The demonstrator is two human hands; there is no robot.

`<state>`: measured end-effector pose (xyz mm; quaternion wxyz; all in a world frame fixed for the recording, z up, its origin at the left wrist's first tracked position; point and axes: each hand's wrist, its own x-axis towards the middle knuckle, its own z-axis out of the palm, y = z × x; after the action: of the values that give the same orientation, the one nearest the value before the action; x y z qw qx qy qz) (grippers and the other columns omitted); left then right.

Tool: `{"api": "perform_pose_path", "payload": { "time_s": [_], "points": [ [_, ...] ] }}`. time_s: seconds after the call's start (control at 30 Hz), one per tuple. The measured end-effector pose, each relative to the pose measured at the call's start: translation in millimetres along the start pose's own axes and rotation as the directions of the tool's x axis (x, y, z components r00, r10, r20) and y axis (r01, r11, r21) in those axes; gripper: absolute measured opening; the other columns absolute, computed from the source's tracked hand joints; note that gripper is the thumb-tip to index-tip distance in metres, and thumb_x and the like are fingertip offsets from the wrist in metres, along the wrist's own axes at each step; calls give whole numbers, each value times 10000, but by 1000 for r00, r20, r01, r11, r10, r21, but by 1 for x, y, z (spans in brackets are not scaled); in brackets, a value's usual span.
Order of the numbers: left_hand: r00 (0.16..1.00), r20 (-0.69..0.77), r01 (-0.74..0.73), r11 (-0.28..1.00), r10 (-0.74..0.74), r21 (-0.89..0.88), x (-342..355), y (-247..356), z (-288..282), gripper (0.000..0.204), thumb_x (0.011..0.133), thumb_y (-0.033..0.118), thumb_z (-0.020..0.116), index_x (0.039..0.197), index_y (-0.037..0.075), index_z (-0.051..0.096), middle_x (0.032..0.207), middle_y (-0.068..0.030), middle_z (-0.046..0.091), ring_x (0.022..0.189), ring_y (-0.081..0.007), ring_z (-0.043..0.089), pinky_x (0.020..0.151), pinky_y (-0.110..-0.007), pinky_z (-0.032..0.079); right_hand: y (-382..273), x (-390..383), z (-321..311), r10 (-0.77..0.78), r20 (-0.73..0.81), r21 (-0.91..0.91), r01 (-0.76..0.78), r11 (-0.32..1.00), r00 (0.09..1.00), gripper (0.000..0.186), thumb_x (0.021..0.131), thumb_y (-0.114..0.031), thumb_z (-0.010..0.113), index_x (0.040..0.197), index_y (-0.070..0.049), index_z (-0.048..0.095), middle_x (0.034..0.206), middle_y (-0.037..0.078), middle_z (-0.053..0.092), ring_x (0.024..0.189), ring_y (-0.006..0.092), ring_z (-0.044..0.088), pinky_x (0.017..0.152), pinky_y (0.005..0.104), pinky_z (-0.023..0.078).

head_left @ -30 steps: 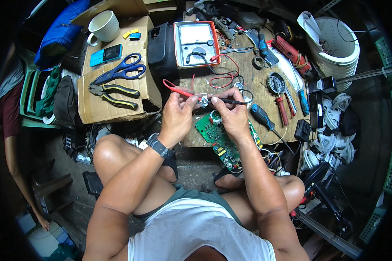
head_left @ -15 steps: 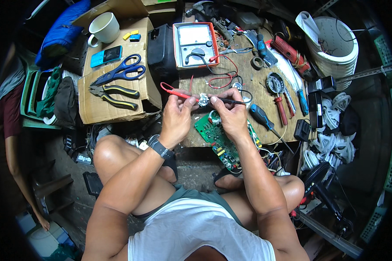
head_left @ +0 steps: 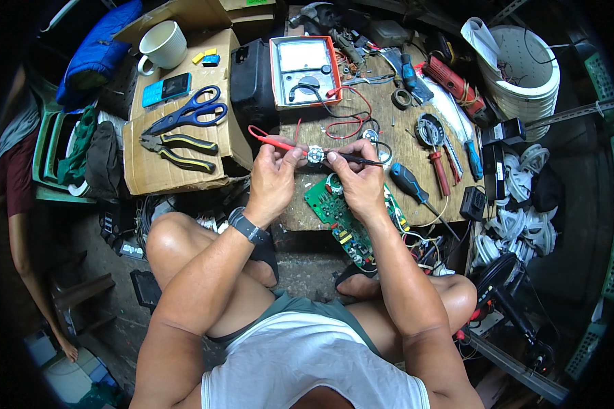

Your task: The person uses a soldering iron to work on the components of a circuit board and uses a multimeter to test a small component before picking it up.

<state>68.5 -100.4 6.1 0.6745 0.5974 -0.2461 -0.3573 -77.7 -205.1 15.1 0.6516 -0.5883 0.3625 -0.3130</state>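
Observation:
My left hand (head_left: 273, 183) is closed round a red test probe (head_left: 273, 142). In my right hand (head_left: 363, 185) is a black test probe (head_left: 361, 161), pointing left. Between my fingertips sits a small round whitish part (head_left: 315, 155) with metal spots, and both probes reach in toward it. Whether their tips touch it is too small to tell. Red and black leads run up to an analog multimeter (head_left: 305, 82) with a red-edged case. Below my hands a green circuit board (head_left: 326, 206) lies partly under my right wrist.
On the left, cardboard (head_left: 184, 153) bears pliers (head_left: 181, 153), blue-handled scissors (head_left: 205, 109), a blue phone (head_left: 167, 90) and a mug (head_left: 164, 44). A blue screwdriver (head_left: 409, 183) and red-handled tool (head_left: 439, 174) lie right on the wooden table (head_left: 389, 123). Another person's arm (head_left: 27, 273) hangs far left.
Both hands have shifted slightly left with the probes. The small round part has tilted, so more of its flat face shows. The other things have stayed in place.

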Motion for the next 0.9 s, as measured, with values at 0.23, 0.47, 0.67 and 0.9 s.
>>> {"api": "perform_pose_path", "payload": {
  "time_s": [0.23, 0.47, 0.67, 0.9],
  "points": [
    [1000, 3, 22, 999, -22, 29, 1, 0, 0, 228, 1081, 116, 605, 1242, -22, 522, 1145, -174, 718, 1065, -208, 721, 953, -353, 617, 4, 0, 0, 10, -7, 32, -10, 999, 1000, 209, 1002, -148, 751, 1085, -28, 601, 983, 76, 761, 879, 105, 702, 758, 269, 558],
    [1000, -1, 27, 1000, -27, 12, 2, 0, 0, 229, 1073, 114, 622, 1231, -25, 529, 1142, -167, 718, 1065, -201, 724, 937, -342, 625, 6, 1, 0, 7, -3, 35, -7, 999, 1000, 210, 1001, -147, 752, 1091, -25, 606, 996, 82, 760, 905, 122, 717, 777, 276, 566],
    [999, -23, 35, 999, -35, 15, 4, -3, 1, 240, 1063, 119, 643, 1228, -16, 532, 1121, -145, 711, 1066, -196, 723, 925, -338, 634, 8, 1, 0, -11, -1, 50, 11, 999, 1000, 194, 1003, -136, 748, 1082, -25, 611, 995, 83, 757, 906, 121, 715, 778, 273, 565],
    [999, -13, 43, 999, -44, -32, 3, -3, 0, 241, 1063, 127, 645, 1221, -14, 531, 1121, -144, 709, 1073, -199, 722, 935, -340, 630, 2, -1, 1, 1, -5, 22, -1, 1000, 1000, 183, 1004, -122, 744, 1083, -24, 611, 982, 80, 755, 888, 111, 702, 764, 267, 554]
  ]
}}
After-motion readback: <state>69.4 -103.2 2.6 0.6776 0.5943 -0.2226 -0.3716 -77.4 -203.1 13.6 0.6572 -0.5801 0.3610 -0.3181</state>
